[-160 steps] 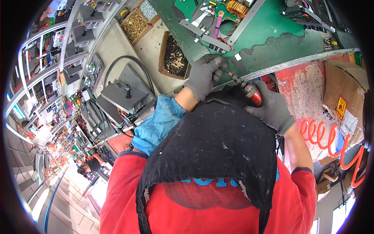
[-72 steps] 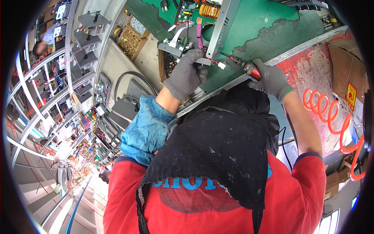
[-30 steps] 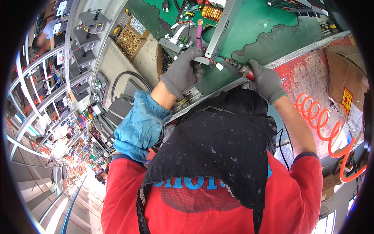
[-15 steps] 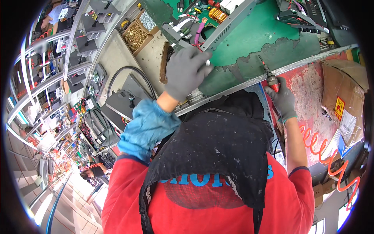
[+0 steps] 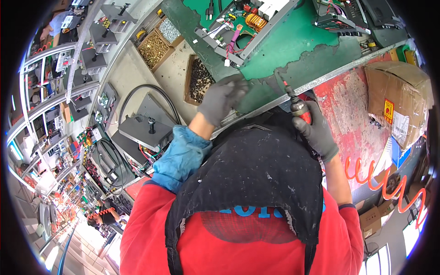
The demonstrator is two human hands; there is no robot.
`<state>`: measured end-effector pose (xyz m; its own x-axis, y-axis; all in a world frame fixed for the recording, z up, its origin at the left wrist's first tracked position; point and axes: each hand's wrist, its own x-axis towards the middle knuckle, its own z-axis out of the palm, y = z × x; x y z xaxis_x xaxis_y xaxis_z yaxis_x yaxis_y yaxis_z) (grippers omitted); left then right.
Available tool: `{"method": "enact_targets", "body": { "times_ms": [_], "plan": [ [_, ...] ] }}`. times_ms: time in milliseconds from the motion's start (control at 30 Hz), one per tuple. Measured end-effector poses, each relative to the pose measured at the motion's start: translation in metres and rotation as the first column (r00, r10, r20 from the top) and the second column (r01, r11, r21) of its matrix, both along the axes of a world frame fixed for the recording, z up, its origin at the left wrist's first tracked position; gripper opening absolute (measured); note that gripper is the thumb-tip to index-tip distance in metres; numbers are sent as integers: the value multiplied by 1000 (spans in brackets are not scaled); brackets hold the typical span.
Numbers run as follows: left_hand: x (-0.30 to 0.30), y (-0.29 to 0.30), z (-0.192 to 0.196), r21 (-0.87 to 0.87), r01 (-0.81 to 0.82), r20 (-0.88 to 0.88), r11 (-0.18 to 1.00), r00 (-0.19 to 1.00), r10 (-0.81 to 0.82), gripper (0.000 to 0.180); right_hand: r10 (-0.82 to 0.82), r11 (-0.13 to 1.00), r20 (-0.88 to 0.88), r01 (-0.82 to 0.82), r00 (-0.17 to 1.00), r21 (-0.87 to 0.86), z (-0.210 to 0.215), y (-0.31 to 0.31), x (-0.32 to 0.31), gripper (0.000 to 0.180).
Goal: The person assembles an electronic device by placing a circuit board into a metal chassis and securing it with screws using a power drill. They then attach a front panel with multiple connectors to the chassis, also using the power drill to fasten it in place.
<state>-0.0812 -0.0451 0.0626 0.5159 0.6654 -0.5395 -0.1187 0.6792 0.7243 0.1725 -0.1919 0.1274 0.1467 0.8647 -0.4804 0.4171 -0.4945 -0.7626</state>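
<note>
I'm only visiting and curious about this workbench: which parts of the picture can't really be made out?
- Left grey-gloved hand, head view: motion blur smears the fingers; whether it holds anything cannot be told.
- Red-handled screwdriver, head view: the right grey-gloved hand wraps its handle; the tip is too small to read.
- Open circuit-board chassis, head view: cut off by the top edge.
- Brown box of dark screws, head view: partly hidden behind the left hand.

Red-handled screwdriver [image 5: 293, 101], tilted tip-up at bench edge, beside open metal chassis [image 5: 238, 34] on green mat
</note>
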Motion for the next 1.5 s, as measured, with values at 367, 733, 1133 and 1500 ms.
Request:
{"method": "enact_targets", "body": {
  "times_ms": [367, 733, 1133, 1500],
  "plan": [
    [48, 0, 26, -412, 75, 262, 908, 964, 40, 29, 123, 992, 73, -122, 990, -18, 42, -3, -17, 58],
    [100, -18, 23, -312, 11, 75, 950, 997, 13, 23, 43, 999, 405, -27, 913, -47, -20, -16, 74, 54],
    [162, -18, -14, -370, 47, 65, 928, 998, -25, 22, 229, 911, 603, 49, 764, -409, -84, -70, 164, 52],
    [296, 20, -84, -200, 327, 118, 924, 944, -308, 16, -444, 845, 667, 30, 598, 534, 5, 212, 264, 53]
  ]
}}
